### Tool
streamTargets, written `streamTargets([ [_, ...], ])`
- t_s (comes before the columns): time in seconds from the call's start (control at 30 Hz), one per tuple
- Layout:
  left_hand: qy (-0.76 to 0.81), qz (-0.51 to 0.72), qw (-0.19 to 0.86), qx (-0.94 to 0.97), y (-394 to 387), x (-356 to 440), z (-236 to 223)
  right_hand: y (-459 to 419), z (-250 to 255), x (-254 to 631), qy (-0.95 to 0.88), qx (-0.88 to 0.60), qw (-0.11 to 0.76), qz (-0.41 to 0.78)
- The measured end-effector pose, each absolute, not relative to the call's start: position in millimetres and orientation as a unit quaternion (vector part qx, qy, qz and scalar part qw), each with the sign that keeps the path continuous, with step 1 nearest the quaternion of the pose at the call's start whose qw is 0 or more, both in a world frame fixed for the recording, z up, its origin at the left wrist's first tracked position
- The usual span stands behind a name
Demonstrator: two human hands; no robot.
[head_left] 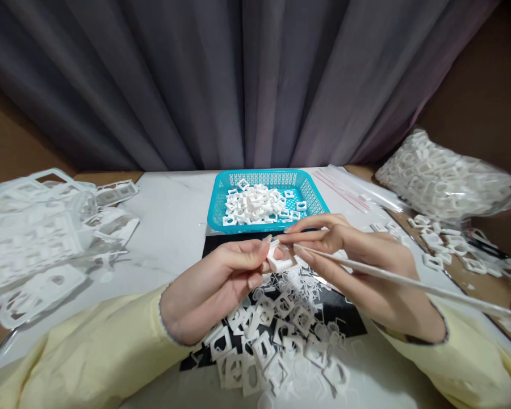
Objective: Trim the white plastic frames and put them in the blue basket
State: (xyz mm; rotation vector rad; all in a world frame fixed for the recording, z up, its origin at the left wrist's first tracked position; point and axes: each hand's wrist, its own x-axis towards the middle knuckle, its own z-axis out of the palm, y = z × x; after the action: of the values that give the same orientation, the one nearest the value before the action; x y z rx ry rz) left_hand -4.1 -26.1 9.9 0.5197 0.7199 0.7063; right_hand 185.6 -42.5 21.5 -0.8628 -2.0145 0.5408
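Note:
My left hand [221,278] pinches a small white plastic frame [282,260] between thumb and fingers, in front of the blue basket. A long thin white rod [392,278] lies in my right hand [366,261], running from its fingertips at the frame out to the right edge of the table. The right fingertips are at the upper right side of the frame; whether they also grip it I cannot tell. Below both hands, many loose white square frames [264,349] with openings lie on a black mat [349,324], mixed with thin white scraps [304,289].
A blue plastic basket [210,213] at the back holds a heap of similar frames [258,201]. White moulded sheets [34,244] are piled at left. At right stand a full clear bag [443,170], loose frames [436,244] and a dark-handled tool [488,244]. A grey curtain [238,85] hangs behind.

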Motion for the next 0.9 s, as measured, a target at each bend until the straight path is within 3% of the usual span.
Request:
streamTargets([
  [0.27,0.361,0.356,0.810,0.294,-22.9,-3.3,4.4,-40.8,20.7,186.5,-0.758,-0.372,0.432,0.317],
  [0.5,0.366,0.446,0.703,0.416,-24.7,-4.1,2.0,-54.2,24.5,178.2,-0.814,-0.324,0.469,0.110],
  [0.9,0.351,0.470,0.700,0.408,-29.4,-1.0,1.4,-49.4,11.0,173.0,-0.821,-0.277,0.498,0.039],
])
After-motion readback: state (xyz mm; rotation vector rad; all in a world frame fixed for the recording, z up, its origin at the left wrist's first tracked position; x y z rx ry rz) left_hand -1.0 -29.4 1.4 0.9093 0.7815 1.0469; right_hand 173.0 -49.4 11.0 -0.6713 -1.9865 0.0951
